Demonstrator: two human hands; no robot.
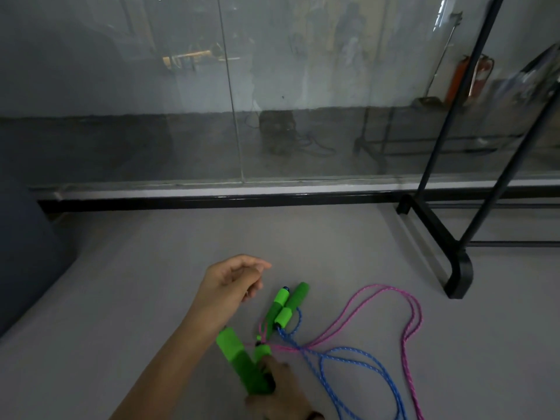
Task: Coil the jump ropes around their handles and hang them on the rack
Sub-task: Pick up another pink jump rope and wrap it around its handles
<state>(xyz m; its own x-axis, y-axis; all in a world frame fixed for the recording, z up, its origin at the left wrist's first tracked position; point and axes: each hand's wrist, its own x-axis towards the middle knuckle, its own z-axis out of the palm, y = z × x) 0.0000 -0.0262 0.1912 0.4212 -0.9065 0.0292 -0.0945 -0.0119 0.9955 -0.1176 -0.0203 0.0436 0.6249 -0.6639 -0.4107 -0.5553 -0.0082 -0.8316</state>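
In my right hand (272, 386), low and close to me, sit two green handles (239, 365) side by side, my fingers curled tight round their near ends. They look foam-covered: light, a little squashy, grippy enough not to slide, and stiff enough to serve as a core for winding. The pink rope (378, 287) seems to leave their far tips, though I cannot be sure of it. It runs off to the right of the grip in long loops on the floor (151, 268) and crosses the blue rope (345, 349) just beyond my fingers. Both cords are thin, braided and limp, so I expect them to follow any pull and to snag where they cross. I judge it best to take the pink one close to the handles and feed it on turn by turn. My left hand (233, 280) hovers ahead and left of the grip, fingers loosely curled, holding nothing that I can see. A second pair of handles (288, 304) lies just ahead of the grip, apparently joined to the blue rope. The rack (462, 268) stands well off to the right of it
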